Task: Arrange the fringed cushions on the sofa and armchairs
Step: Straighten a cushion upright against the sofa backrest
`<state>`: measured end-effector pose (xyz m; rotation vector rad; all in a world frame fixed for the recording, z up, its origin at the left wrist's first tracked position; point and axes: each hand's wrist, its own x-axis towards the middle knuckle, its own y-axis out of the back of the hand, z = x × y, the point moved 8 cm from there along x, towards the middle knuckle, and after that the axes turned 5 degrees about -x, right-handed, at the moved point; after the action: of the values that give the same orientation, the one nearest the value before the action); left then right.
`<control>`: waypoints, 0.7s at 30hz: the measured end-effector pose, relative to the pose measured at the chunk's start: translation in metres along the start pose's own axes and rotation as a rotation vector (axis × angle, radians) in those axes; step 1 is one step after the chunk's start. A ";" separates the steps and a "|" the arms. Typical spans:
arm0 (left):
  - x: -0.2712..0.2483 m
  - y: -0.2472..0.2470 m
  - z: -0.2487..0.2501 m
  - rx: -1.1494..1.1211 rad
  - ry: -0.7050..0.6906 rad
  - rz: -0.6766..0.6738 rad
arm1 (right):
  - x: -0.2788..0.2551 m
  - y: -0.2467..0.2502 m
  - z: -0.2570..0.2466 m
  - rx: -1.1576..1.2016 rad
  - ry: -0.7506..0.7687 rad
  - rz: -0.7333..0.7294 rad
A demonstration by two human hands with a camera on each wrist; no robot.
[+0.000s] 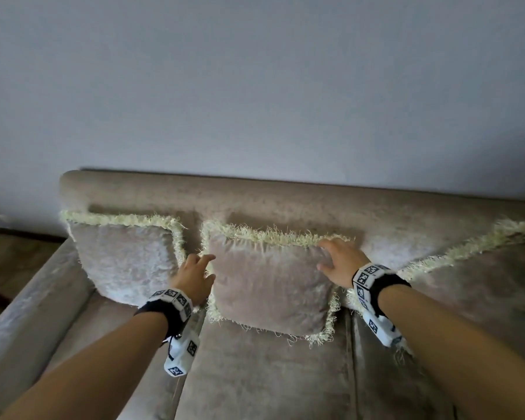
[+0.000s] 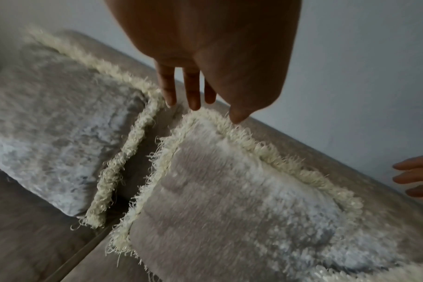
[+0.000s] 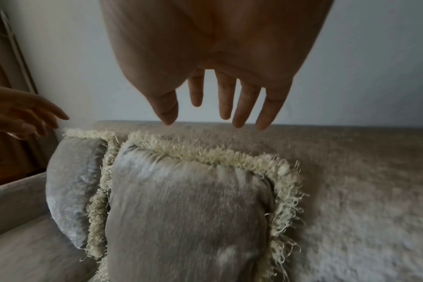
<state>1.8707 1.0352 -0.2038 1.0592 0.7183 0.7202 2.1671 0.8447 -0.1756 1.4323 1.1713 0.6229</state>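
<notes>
Three beige velvet cushions with cream fringe lean against the sofa back (image 1: 285, 198). The middle cushion (image 1: 270, 286) stands upright between my hands. My left hand (image 1: 196, 275) is at its upper left corner, fingers straight and spread; in the left wrist view these fingers (image 2: 193, 91) hover just above the fringe (image 2: 229, 126). At the cushion's upper right corner is my right hand (image 1: 340, 262), open, fingers (image 3: 225, 99) spread above the cushion (image 3: 186, 209). The left cushion (image 1: 125, 262) stands close beside it. The right cushion (image 1: 473, 283) lies tilted, partly behind my right wrist.
The sofa's left armrest (image 1: 28, 313) runs along the left side, with wooden floor (image 1: 9, 256) beyond it. A plain pale wall (image 1: 255, 86) rises behind the sofa. The seat (image 1: 264, 374) in front of the cushions is bare fabric.
</notes>
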 end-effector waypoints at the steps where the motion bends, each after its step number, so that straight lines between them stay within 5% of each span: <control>1: 0.011 -0.009 -0.010 -0.003 -0.009 -0.020 | 0.007 -0.011 -0.004 0.006 -0.018 -0.020; 10: 0.103 -0.116 -0.112 -0.043 -0.035 -0.265 | 0.091 -0.078 -0.040 -0.082 -0.148 -0.092; 16: 0.148 -0.200 -0.152 -0.238 -0.021 -0.273 | 0.154 -0.118 -0.034 -0.153 -0.153 -0.179; 21: 0.147 -0.257 -0.152 -0.400 -0.039 -0.248 | 0.144 -0.163 -0.006 -0.226 -0.177 -0.216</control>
<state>1.8757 1.1480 -0.5172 0.6056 0.6257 0.5946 2.1648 0.9570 -0.3623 1.1285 1.0624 0.4515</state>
